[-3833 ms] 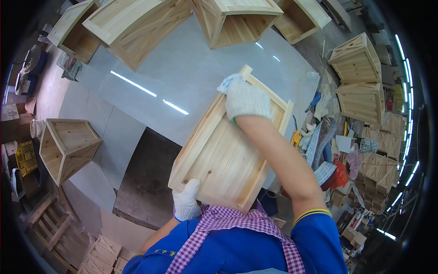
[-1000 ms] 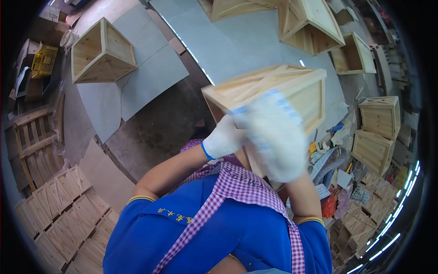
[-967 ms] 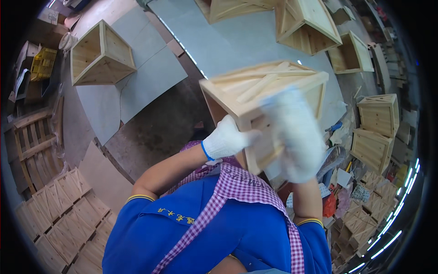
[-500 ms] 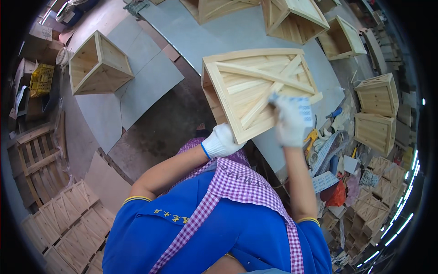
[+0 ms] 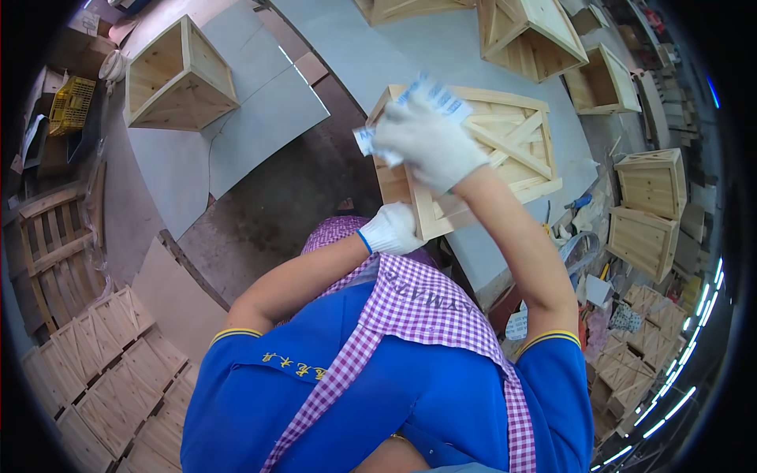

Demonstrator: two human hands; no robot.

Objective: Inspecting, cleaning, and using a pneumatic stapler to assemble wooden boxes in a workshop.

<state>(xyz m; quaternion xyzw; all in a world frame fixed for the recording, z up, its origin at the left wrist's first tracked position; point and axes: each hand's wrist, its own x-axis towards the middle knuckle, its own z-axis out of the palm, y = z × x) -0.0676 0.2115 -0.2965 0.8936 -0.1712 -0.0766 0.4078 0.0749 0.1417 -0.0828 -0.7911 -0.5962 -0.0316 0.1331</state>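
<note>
A pale wooden crate (image 5: 516,146) with X-shaped braces on its upper face lies tilted on the grey table before me. My left hand (image 5: 393,229), in a white glove, is closed on the crate's near lower corner. Over the crate's left upper edge is my right hand (image 5: 434,142), also gloved and a little smeared by motion. It grips a folded sheet of sandpaper (image 5: 426,88), white with blue print on its back, whose ends stick out on both sides of the fingers. The hand hides part of the crate's left side and brace.
On a grey board (image 5: 256,102) to the left stands another open crate (image 5: 183,79). More crates (image 5: 536,39) sit at the table's (image 5: 402,55) far side. Stacked crates (image 5: 646,213) are at the right, near cluttered tools. A slatted pallet (image 5: 59,252) leans at far left.
My right hand has swept left and away from me with the sandpaper, from the crate's right near side to its left upper edge. My left hand keeps its hold on the corner.
</note>
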